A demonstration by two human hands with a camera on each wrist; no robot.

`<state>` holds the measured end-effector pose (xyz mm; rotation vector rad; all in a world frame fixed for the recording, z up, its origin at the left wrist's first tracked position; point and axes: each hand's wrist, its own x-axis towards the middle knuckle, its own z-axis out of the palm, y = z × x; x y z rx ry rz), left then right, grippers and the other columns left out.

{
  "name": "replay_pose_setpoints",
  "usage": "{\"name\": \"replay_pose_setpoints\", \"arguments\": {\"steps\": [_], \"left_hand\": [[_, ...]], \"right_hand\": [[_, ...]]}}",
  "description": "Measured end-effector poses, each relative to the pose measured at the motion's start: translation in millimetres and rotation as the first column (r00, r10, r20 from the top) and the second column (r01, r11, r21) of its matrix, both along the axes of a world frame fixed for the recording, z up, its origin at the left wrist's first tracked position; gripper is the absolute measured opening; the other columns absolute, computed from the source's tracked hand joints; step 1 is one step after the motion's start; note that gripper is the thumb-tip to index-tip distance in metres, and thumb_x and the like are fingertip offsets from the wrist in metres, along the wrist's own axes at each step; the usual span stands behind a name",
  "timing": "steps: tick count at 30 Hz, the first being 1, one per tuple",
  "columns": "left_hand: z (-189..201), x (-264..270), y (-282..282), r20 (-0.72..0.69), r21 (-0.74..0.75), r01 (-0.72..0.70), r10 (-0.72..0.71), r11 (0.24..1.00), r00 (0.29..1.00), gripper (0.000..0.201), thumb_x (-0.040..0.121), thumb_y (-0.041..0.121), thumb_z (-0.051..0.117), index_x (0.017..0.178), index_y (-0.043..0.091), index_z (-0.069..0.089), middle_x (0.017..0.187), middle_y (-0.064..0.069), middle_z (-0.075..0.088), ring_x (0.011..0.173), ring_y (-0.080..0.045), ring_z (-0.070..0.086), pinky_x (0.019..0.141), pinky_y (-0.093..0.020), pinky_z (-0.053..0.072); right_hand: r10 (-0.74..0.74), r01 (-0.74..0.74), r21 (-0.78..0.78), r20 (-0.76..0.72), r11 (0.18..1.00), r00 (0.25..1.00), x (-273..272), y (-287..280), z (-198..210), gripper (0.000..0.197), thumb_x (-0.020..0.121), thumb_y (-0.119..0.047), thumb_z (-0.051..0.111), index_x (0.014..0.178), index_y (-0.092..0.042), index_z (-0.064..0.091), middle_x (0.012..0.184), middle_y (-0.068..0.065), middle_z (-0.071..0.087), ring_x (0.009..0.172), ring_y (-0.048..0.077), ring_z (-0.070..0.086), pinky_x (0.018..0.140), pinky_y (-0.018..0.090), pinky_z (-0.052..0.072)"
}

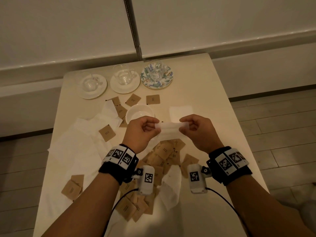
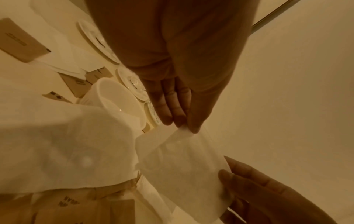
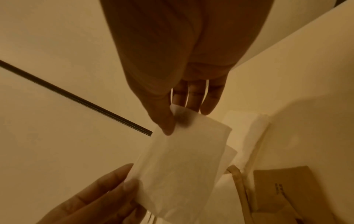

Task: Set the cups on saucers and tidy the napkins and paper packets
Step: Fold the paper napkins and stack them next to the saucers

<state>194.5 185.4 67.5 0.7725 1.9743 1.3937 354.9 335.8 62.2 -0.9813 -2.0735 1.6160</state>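
- White napkin [image 1: 171, 128] up in the air above the counter [image 1: 205, 86], stretched between both hands.
- Left hand [image 1: 142, 129] pinches one end, thumb against fingertips [image 2: 180, 119]; right hand [image 1: 196, 128] pinches the other end, thumb [image 3: 166, 124] on top.
- Just beyond the hands sits a white bowl [image 1: 139, 112], and a folded napkin [image 1: 181, 112] lies flat to its right.
- Loose napkins [image 1: 82, 142] sprawl over the left side of the counter, brown packets [image 1: 168, 151] heaped under the wrists and scattered around the bowl.
- Far edge: three glass cups on saucers in a row, two on white saucers [image 1: 93, 94], one on a floral saucer [image 1: 169, 79].
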Motion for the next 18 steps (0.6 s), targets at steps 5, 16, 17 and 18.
{"name": "replay_pose_setpoints", "arguments": {"steps": [5,16,17,18], "left_hand": [[3,-3,2,-0.03,0.0,-0.005,0.005,1.0,1.0,0.024,0.077,0.002,0.079,0.086,0.023,0.072,0.077,0.001,0.065,0.067,-0.001,0.057,0.07,-0.013,0.05],[7,-7,3,-0.328,-0.231,0.069,-0.144,0.971,0.934,0.022,0.079,0.023,0.079,0.095,0.034,0.069,0.107,0.009,0.054,0.096,-0.006,0.05,0.084,-0.021,0.037],[8,-6,5,-0.368,-0.273,0.1,-0.2,0.957,0.908,0.034,0.076,0.024,0.08,0.105,0.034,0.066,0.116,0.009,0.05,0.106,-0.008,0.046,0.092,-0.026,0.033],[10,-5,8,-0.398,-0.307,0.148,-0.268,0.94,0.877,0.046,0.073,0.025,0.081,0.115,0.034,0.062,0.123,0.009,0.048,0.115,-0.009,0.042,0.098,-0.03,0.028]], "right_hand": [[-0.018,0.014,0.086,0.045,0.996,0.999,-2,3,-1,0.013,0.08,-0.01,0.077,0.084,-0.021,0.07,0.073,-0.007,0.064,0.066,0.007,0.057,0.067,0.024,0.051],[0.023,-0.023,0.013,0.046,1.0,0.999,2,9,-1,0.015,0.078,-0.015,0.08,0.076,-0.018,0.065,0.091,-0.005,0.072,0.092,0.009,0.066,0.084,0.026,0.049],[0.025,-0.024,-0.042,0.023,0.999,0.999,2,10,-1,0.015,0.078,-0.01,0.079,0.076,-0.014,0.065,0.088,-0.002,0.073,0.087,0.013,0.068,0.083,0.03,0.052],[0.039,-0.038,-0.087,0.009,0.996,0.999,1,11,0,0.015,0.078,-0.006,0.079,0.077,-0.011,0.065,0.083,0.002,0.074,0.081,0.016,0.069,0.08,0.034,0.055]]}}
